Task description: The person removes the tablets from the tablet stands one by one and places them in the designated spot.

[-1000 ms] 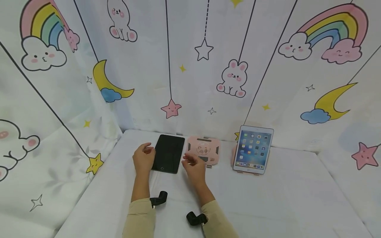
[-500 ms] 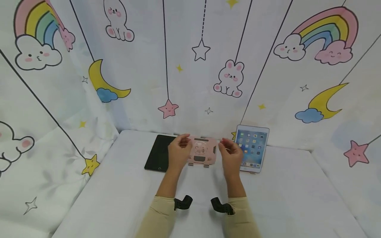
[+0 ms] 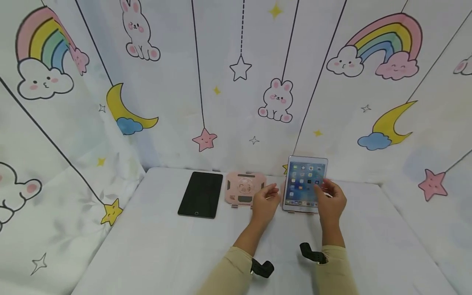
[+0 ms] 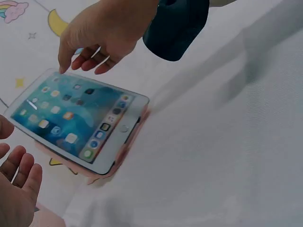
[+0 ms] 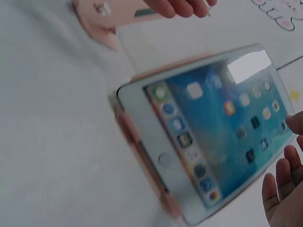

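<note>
A white tablet (image 3: 304,184) with app icons lit on its screen leans upright on a pink stand, whose lower lip (image 5: 149,165) shows under the tablet in the right wrist view. At its right edge is my right hand (image 3: 332,200), thumb close to the screen and fingers (image 5: 283,171) loosely bent beside the edge. My left hand (image 3: 265,203) hovers left of the tablet, its fingers (image 4: 21,170) relaxed and holding nothing. Partly behind that hand sits a second pink stand (image 3: 236,192) with a cartoon animal face on it.
A black tablet (image 3: 202,194), screen dark, lies at the left of the white-covered table (image 3: 155,246). Behind the table hangs a white curtain (image 3: 166,94) printed with rainbows, moons, stars and rabbits. A black wrist camera (image 3: 262,268) sits at the left sleeve.
Both hands have moved right, from the black tablet past the pink stand to the white tablet. The tablets and stands stay in place; the head view has shifted slightly.
</note>
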{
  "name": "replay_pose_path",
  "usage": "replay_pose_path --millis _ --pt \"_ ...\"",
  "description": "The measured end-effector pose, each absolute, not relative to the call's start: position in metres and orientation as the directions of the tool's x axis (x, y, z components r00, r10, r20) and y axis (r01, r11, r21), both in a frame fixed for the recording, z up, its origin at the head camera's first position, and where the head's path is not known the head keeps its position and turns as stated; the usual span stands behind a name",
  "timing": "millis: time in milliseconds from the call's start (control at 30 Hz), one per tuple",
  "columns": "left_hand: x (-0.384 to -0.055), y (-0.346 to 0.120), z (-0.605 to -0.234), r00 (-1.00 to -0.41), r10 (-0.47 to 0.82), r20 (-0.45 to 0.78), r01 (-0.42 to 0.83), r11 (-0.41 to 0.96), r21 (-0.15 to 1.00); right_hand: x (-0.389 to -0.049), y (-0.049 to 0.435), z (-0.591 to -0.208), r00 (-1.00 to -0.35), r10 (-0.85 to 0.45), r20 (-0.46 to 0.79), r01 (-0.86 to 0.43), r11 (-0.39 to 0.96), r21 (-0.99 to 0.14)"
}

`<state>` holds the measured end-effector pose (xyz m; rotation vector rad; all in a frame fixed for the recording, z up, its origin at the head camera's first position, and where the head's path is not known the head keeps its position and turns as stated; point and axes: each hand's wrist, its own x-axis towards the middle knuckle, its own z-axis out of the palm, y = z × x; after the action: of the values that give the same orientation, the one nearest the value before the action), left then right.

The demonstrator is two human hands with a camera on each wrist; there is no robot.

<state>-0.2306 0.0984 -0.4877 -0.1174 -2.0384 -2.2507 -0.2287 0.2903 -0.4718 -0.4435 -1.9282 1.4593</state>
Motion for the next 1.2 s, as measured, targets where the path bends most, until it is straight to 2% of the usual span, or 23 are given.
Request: replay_pose_path --millis 267,533,833,1200 --pt "-0.227 0.132 -0.507 -0.994 -0.031 0.108 0.110 -0.072 0.991 -0.217 0.324 -0.510 -0.755 0.632 0.173 0.068 0.338 -0.939" --pt "-0.230 0.142 -0.523 -0.994 -0.058 0.092 0.095 -0.057 0.994 -0.215 0.328 -0.528 -0.771 0.613 0.169 0.054 0.327 -0.943" --pt "-0.231 0.145 -0.536 -0.992 -0.094 0.081 0.083 -0.017 0.996 -0.215 0.326 -0.535 -0.781 0.614 0.115 0.116 0.324 -0.939" --pt "-0.229 0.155 -0.540 -0.966 -0.200 0.165 0.155 0.064 0.986 -0.220 0.328 -0.540 -0.791 0.602 0.109 0.120 0.328 -0.937"
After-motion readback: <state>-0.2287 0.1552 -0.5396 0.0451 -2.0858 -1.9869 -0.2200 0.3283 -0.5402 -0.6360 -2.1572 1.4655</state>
